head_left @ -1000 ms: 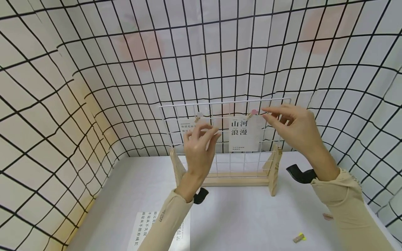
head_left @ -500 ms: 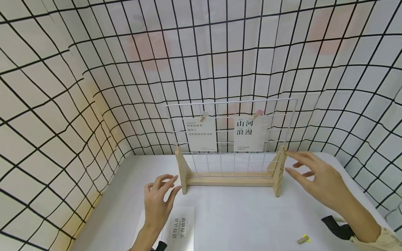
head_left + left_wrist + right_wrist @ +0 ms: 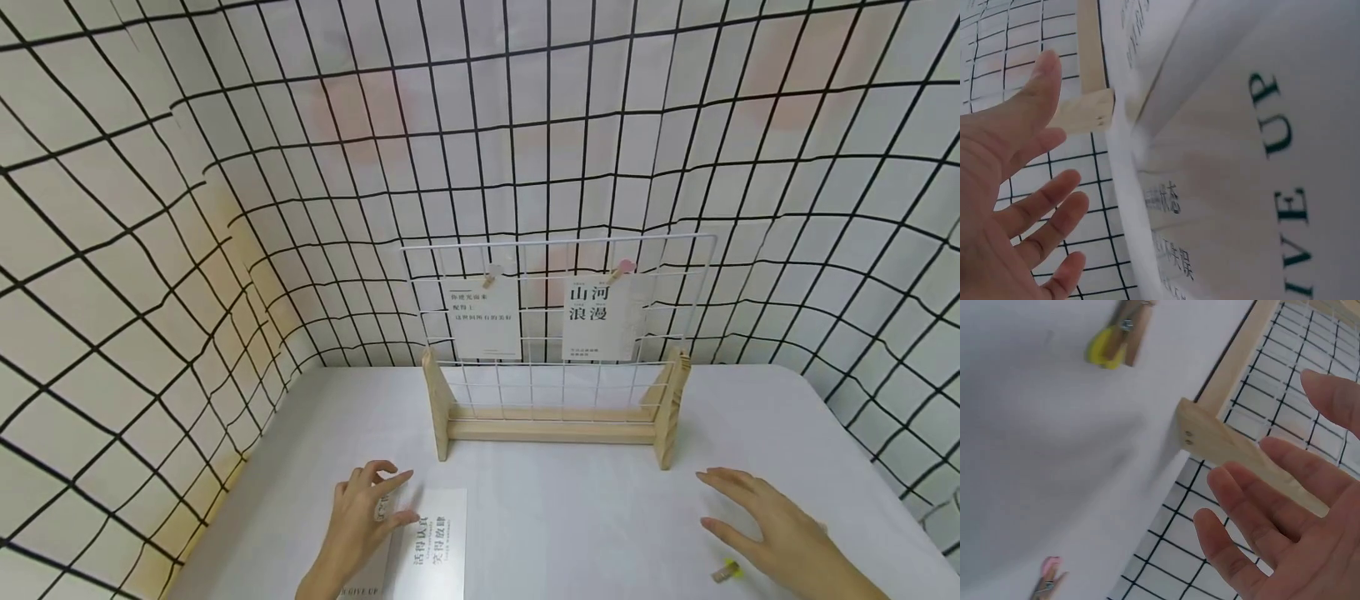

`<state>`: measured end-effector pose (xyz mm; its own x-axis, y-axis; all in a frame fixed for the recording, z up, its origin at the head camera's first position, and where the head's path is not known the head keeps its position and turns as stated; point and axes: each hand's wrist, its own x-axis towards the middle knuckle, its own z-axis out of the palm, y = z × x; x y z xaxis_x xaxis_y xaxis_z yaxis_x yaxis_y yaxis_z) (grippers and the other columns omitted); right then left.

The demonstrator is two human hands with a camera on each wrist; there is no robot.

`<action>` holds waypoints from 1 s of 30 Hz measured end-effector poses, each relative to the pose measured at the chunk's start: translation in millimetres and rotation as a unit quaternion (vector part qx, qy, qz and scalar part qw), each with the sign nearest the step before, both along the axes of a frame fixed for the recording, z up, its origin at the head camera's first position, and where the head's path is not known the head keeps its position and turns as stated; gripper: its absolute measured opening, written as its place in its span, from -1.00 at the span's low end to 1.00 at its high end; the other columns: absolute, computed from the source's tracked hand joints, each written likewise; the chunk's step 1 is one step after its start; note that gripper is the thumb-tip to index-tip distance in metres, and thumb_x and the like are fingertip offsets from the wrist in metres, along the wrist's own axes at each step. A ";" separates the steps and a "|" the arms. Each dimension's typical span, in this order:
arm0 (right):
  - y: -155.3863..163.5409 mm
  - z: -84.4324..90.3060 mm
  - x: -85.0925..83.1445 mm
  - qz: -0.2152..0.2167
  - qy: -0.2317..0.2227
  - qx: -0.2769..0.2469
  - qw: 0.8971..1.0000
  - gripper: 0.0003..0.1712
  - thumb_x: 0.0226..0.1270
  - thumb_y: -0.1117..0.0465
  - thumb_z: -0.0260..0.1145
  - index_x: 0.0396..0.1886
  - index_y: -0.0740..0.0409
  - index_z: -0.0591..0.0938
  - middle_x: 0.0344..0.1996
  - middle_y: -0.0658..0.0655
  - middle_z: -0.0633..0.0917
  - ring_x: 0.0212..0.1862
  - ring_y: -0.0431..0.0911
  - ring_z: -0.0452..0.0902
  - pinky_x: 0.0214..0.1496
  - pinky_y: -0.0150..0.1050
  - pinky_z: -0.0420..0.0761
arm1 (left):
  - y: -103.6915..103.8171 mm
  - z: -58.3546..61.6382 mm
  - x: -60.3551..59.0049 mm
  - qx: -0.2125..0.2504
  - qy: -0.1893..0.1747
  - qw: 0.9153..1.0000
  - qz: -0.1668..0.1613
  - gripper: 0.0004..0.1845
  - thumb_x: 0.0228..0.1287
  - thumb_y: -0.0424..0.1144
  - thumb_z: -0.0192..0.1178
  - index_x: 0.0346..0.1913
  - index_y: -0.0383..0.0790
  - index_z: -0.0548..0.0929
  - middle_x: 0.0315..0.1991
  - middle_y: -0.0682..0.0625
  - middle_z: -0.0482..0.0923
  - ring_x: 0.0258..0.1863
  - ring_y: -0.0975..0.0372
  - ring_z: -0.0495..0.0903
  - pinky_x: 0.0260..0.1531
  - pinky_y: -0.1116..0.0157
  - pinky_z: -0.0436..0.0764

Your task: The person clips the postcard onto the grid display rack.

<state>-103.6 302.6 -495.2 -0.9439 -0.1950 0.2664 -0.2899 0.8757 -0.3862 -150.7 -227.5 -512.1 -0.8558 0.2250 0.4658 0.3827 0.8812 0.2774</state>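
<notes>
A white wire grid panel [image 3: 558,333] stands in a wooden stand [image 3: 555,425] at the back of the white table [image 3: 585,508]. Two printed cards hang on it, the left card [image 3: 483,318] under a pale clothespin [image 3: 492,272], the right card [image 3: 600,317] under a pink clothespin [image 3: 621,268]. My left hand [image 3: 367,517] is low over loose printed cards [image 3: 438,542] at the front, fingers spread and holding nothing [image 3: 1016,206]. My right hand [image 3: 772,525] hovers open beside a yellow clothespin [image 3: 726,572], which also shows in the right wrist view [image 3: 1116,337].
A curtain with a black grid pattern [image 3: 150,250] encloses the table on the left, back and right. A pink clothespin [image 3: 1050,575] lies on the table near my right hand. A card printed "UP" [image 3: 1272,187] lies under my left wrist.
Both hands have dropped from the clothespins on the grid panel down to the table front. The left one came over the loose cards, the right one beside the yellow clothespin.
</notes>
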 end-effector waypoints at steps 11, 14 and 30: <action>18.1 -19.5 8.2 -0.018 -0.072 -0.005 0.997 -0.41 0.31 -0.07 0.49 0.25 0.09 0.66 0.22 0.23 0.65 0.15 0.28 0.57 -0.01 0.30 0.66 | -36.0 -6.2 -20.0 0.048 -0.225 0.973 -0.017 -0.39 -0.21 -0.06 0.64 0.08 0.09 0.81 -0.08 0.20 0.53 -0.14 0.30 0.37 -0.06 0.28 0.34; 20.4 -24.4 9.4 -0.012 -0.072 -0.010 0.997 -0.48 0.33 -0.05 0.48 0.20 0.08 0.68 0.22 0.24 0.65 0.14 0.28 0.56 -0.03 0.31 0.66 | -40.9 -7.0 -25.8 0.049 -0.234 0.970 -0.035 -0.42 -0.21 -0.03 0.64 0.04 0.11 0.82 -0.13 0.20 0.52 -0.19 0.30 0.35 -0.11 0.33 0.36; 31.9 -34.4 1.9 0.084 -0.099 0.041 0.991 -0.67 0.15 -0.14 0.58 -0.16 -0.15 0.76 -0.18 -0.23 0.64 -0.15 -0.45 0.48 -0.17 -0.22 0.58 | -37.7 -8.5 -48.6 0.077 -0.279 0.952 -0.096 -0.47 -0.32 -0.09 0.71 -0.12 0.09 0.78 -0.22 0.18 0.52 -0.22 0.29 0.37 -0.09 0.24 0.24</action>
